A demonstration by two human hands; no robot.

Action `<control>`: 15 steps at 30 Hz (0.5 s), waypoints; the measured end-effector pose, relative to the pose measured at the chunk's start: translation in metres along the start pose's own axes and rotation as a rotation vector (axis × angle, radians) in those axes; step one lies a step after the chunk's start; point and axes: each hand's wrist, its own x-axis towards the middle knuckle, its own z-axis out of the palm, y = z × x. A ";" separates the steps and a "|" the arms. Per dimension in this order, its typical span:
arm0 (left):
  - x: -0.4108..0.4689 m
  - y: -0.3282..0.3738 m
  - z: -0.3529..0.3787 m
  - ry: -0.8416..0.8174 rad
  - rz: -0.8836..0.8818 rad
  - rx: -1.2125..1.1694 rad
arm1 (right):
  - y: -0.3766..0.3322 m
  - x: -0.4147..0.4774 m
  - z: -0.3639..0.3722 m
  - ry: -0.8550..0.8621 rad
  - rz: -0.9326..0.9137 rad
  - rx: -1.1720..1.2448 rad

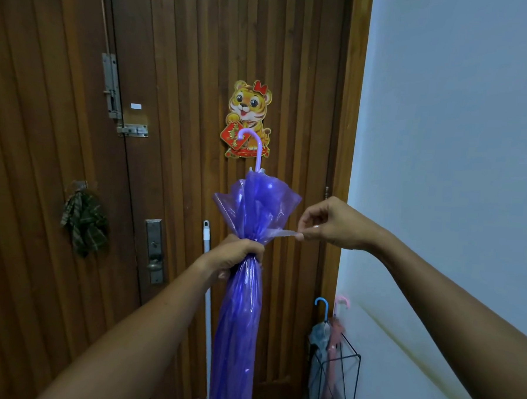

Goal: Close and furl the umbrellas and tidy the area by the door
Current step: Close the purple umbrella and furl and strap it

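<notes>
**Q:** Wooden door (186, 73), left side?
**A:** Checked cloth (84, 220) hangs on a hook.
**Q:** Hands?
**A:** Apart. Left hand (238, 256) grips the purple umbrella (240, 320), held upright before the door, handle up. Right hand (325, 222) pinches its strap (280, 233), drawn taut.
**Q:** Right corner?
**A:** Wire stand (358, 375) by the pale wall (457, 148) holds a blue-handled umbrella (321, 333) and a pink umbrella (336, 334).

Purple umbrella (239, 314): translucent plastic, closed, upright, hooked lilac handle (256, 144) at top, in front of door. Lower canopy gathered tight into a narrow roll; upper part loose, flared above left hand (238, 256), which grips its middle. Closing strap (280, 233) drawn out taut to the right, pinched by right hand (325, 221). 2 more umbrellas, closed, upright in wire stand (357, 375) at wall corner: blue-handled umbrella (321, 333), pink umbrella (336, 331), side by side.
</notes>
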 end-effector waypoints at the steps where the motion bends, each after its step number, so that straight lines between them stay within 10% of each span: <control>1: 0.000 0.000 -0.001 -0.008 0.001 -0.004 | 0.001 0.001 0.001 0.017 0.006 -0.025; 9: -0.002 0.000 -0.007 -0.109 -0.021 -0.114 | 0.003 0.001 0.007 -0.009 0.063 0.039; 15: -0.010 0.005 0.001 -0.512 -0.010 -0.494 | 0.006 0.001 0.016 -0.034 0.096 0.418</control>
